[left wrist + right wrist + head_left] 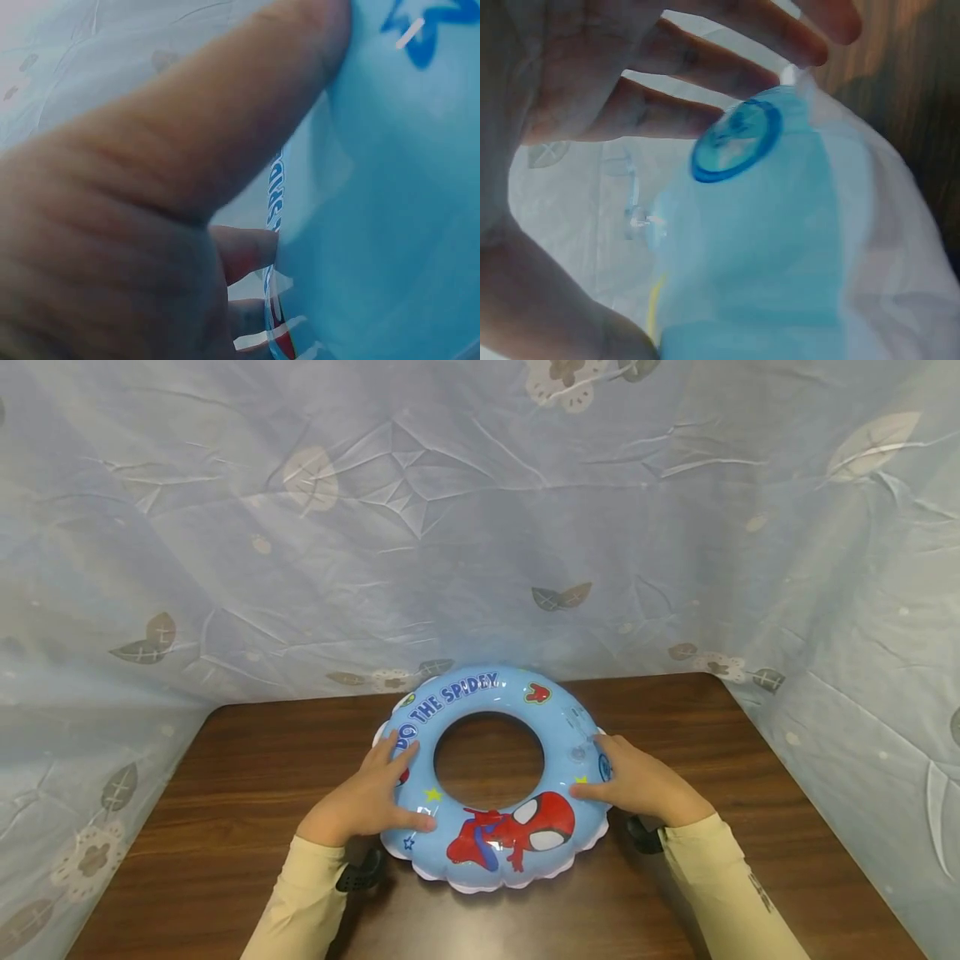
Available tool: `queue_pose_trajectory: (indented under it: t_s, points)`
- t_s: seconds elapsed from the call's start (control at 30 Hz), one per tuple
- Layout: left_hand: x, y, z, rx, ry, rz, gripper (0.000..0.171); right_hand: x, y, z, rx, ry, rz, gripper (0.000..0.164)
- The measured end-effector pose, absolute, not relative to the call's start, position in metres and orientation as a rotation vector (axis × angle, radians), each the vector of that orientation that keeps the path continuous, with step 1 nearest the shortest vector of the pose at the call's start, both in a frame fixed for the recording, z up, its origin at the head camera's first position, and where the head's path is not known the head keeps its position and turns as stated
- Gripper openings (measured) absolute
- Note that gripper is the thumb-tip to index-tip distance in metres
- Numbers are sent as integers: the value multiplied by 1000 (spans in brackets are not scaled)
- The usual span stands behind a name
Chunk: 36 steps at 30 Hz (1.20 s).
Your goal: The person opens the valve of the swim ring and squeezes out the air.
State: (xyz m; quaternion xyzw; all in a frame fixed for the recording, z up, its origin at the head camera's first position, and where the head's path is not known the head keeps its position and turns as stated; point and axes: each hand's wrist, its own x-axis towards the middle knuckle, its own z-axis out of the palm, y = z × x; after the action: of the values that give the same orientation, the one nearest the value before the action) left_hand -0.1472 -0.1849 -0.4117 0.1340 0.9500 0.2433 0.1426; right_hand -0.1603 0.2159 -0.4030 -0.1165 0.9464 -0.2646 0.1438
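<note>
A light blue inflated swim ring [517,689] with a scalloped pale rim lies flat on the table, printed with a red masked cartoon figure and lettering. My left hand [362,802] rests on its left side, fingers spread and thumb on the upper surface. On the opposite side, my right hand [651,781] touches the ring, its thumb on top and its fingers along the outer edge. The right wrist view shows those extended fingers beside a blue printed circle [737,141] and a clear valve [641,219]. In the left wrist view, the thumb covers part of the ring [390,195].
The brown wood-grain table [262,777] extends around the ring. A pale blue-grey cloth [480,527] with leaf and flower prints hangs behind the table and along both sides. A dark device [363,870] sits at the left wrist, and another [643,835] at the right.
</note>
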Motion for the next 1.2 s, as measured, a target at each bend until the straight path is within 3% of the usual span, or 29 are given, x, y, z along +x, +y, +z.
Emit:
queue_pose_trajectory:
  t_s: [1.2]
  points:
    - [-148, -170, -418, 371, 2828, 560, 126, -167, 214, -414, -399, 2679, -752, 92]
